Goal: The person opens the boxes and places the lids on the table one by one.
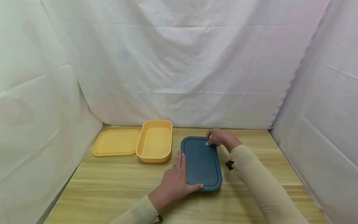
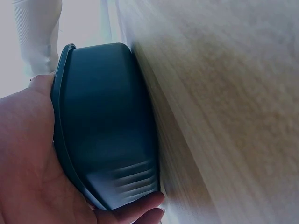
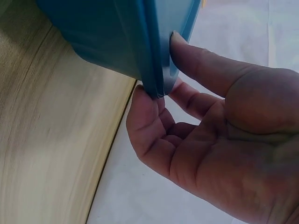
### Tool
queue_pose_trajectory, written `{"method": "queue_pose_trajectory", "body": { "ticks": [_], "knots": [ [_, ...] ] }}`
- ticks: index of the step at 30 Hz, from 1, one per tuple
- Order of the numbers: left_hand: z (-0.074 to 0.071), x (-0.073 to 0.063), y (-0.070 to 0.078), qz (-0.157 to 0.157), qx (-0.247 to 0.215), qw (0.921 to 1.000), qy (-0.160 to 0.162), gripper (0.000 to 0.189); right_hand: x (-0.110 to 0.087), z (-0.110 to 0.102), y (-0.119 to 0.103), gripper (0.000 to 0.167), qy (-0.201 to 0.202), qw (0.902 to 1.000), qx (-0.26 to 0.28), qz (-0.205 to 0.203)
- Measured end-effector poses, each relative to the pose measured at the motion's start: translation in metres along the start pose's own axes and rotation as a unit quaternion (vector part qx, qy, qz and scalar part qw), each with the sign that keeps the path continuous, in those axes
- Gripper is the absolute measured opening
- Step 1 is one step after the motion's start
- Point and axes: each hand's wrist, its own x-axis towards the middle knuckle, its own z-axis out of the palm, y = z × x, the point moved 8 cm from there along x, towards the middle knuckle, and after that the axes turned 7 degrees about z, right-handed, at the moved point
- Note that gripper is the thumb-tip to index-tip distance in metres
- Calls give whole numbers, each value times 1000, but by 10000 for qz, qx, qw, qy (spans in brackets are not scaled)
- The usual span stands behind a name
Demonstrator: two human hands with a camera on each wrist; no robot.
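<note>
A dark blue food container [image 2: 105, 112] stands on the table with its matching lid [image 1: 201, 161] on top. My left hand [image 1: 174, 182] holds the container at its near left corner, thumb on the lid's near edge and fingers along the left side. At the far right corner my right hand [image 1: 222, 137] pinches the lid's rim. In the right wrist view the right thumb [image 3: 201, 63] presses on the lid's top and the fingers curl beneath the rim. The inside of the blue container is hidden.
An uncovered yellow container [image 1: 155, 159] stands left of the blue one. Its flat yellow lid [image 1: 116, 142] lies at its left on the wooden table [image 1: 117, 177]. White cloth [image 1: 179, 77] hangs behind the table and along both sides.
</note>
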Motion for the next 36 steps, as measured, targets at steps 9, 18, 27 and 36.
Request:
{"method": "queue_pose_trajectory", "body": {
  "ticks": [9,18,27,36],
  "knots": [
    [-2,0,2,29,86,9999,45,146,-6,0,-3,39,189,9998,-104,-56],
    [-3,0,2,30,192,9998,10,145,-7,-1,-6,39,262,9996,-127,-46],
    [-5,-1,4,66,202,9998,36,145,-5,0,-6,38,318,9994,-149,35],
    [-2,1,2,47,155,9999,45,145,-7,0,-9,39,373,9992,-163,29]
  ]
}}
